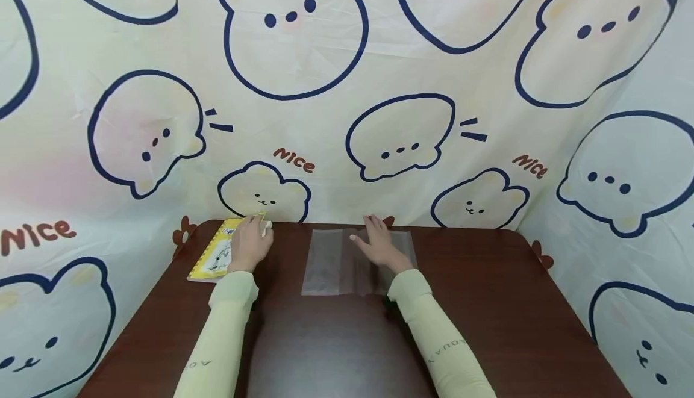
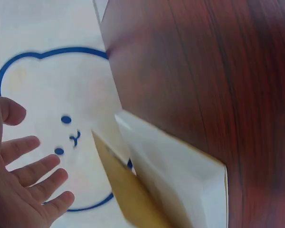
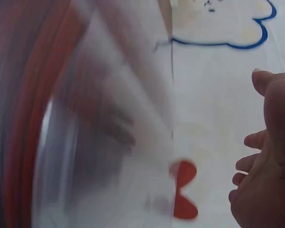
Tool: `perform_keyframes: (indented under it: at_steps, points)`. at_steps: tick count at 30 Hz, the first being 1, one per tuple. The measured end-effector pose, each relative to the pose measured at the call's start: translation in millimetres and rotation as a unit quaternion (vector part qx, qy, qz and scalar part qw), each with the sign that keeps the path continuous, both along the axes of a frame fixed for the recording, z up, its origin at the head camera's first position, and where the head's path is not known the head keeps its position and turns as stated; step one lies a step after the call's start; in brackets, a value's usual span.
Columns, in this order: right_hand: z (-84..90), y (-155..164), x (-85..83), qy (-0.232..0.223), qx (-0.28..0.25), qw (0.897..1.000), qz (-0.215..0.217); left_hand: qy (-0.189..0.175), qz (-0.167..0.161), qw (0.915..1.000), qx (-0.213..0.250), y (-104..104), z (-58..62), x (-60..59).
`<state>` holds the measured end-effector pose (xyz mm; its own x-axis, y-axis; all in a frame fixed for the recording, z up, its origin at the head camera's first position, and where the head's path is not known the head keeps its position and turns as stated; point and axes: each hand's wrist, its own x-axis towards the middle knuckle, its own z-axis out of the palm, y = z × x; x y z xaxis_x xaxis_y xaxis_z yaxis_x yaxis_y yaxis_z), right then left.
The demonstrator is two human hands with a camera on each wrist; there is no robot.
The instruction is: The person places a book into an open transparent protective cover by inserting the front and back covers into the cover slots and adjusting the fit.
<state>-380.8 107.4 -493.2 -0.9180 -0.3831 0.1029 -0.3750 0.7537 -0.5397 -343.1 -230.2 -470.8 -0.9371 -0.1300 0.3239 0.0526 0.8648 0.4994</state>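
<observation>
Dark brown wood makes the top of the bench (image 1: 488, 301), which fills the lower half of the head view. On it, a little above the middle of the frame's lower half, lies a clear plastic sheet (image 1: 325, 262), flat and almost see-through. The right hand (image 1: 379, 246) rests on the right part of this sheet with the fingers straight and spread, palm down; it grips nothing. In the right wrist view the same sheet (image 3: 109, 142) is a blurred pale film over the wood, and the fingers (image 3: 256, 140) at the right edge of the frame look relaxed and open.

To the left of the sheet, near the far left corner of the bench, lies a yellow booklet (image 1: 214, 256) with a spiral edge. The left hand (image 1: 250, 242) lies on top of its right side, the fingers reaching to the far corner of the cover; whether they pinch the corner I cannot tell from the head view. In the left wrist view the fingers (image 2: 33, 171) are spread loosely, and the booklet (image 2: 180, 180) shows lower right

Behind the bench hangs a cream cloth (image 1: 347, 85) with bear outlines
</observation>
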Motion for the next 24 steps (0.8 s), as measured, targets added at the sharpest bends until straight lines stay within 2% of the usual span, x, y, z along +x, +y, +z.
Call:
perform_keyframes:
  at_steps: [4,8,14,17,19,21,24]
  points:
    - [0.0,-31,3.6,-0.015,-0.063,0.998,0.023,0.015,0.017,0.9997,-0.011,-19,4.4,6.0]
    - [1.8,-66,10.2,-0.043,-0.137,0.989,0.044,0.024,0.027,0.9992,-0.016,-36,2.2,13.2]
    - [3.7,-115,20.6,-0.111,-0.208,0.971,0.051,-0.016,0.050,0.9986,-0.006,-57,-3.2,24.8]
    - [3.5,-135,26.5,-0.141,-0.242,0.959,0.036,-0.038,0.064,0.9972,-0.003,-66,-6.7,28.7]
    - [2.5,-146,30.9,-0.159,-0.279,0.947,0.021,-0.048,0.071,0.9963,0.000,-72,-9.4,31.2]
    - [1.7,-156,35.6,-0.181,-0.321,0.930,0.003,-0.055,0.077,0.9955,0.009,-77,-12.1,33.6]
    - [1.6,-169,40.8,-0.228,-0.393,0.891,-0.018,-0.070,0.092,0.9927,0.034,-83,-15.6,37.1]
